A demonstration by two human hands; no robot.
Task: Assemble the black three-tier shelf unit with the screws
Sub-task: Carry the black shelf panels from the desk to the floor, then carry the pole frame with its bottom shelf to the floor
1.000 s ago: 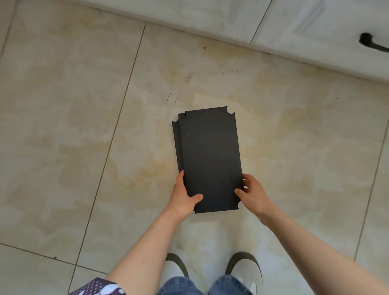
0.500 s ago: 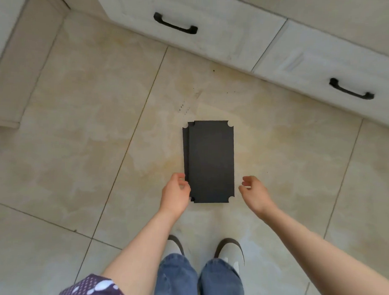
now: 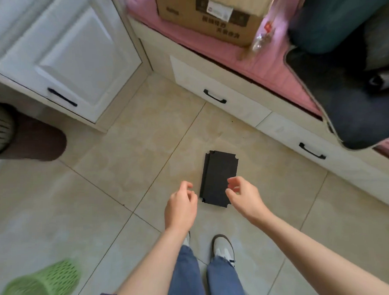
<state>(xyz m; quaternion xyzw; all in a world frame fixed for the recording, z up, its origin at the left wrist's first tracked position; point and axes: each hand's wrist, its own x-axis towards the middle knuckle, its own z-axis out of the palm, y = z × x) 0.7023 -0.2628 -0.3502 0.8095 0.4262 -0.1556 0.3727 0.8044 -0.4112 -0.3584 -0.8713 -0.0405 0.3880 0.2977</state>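
A stack of flat black shelf panels (image 3: 218,174) with notched corners lies on the beige tiled floor in front of my feet. My left hand (image 3: 181,205) hovers just left of the stack's near end, fingers loosely curled and holding nothing. Over the stack's near right corner hangs my right hand (image 3: 242,196), fingers relaxed and empty, covering part of that corner. Neither hand touches the panels. No screws are visible.
White drawers with black handles (image 3: 215,97) run under a pink-cushioned bench holding a cardboard box (image 3: 212,13). A white cabinet (image 3: 66,61) stands at the left. A green mesh basket (image 3: 44,281) sits at bottom left, a brown slipper (image 3: 38,139) at far left.
Both hands let go of the black panels, which now lie on the floor. The hands have risen away, and the view has pulled back and up, showing bench and cabinet.
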